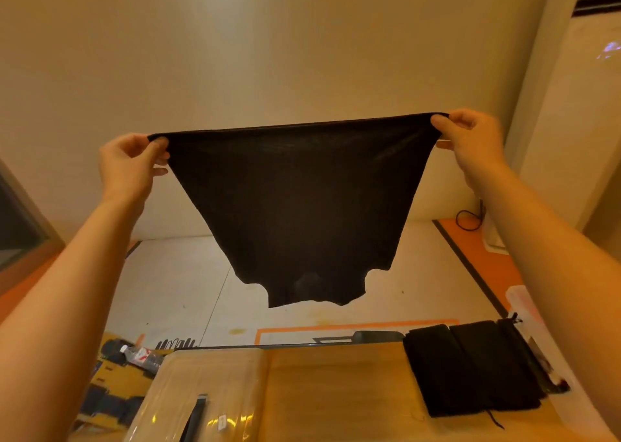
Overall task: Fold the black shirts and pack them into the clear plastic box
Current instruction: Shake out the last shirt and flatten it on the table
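Note:
A black shirt hangs spread in the air in front of me, stretched taut along its top edge. My left hand pinches its left corner and my right hand pinches its right corner, both raised well above the table. The shirt's lower end dangles free above the table's far edge. Folded black shirts lie stacked side by side on the wooden table at the right. A clear plastic box sits at the table's near left, and I cannot tell what is inside it.
A clear plastic lid shows at the right edge behind my right forearm. On the floor at the left lie yellow and dark items. A black cable runs by the wall at the right. A white unit stands at the far right.

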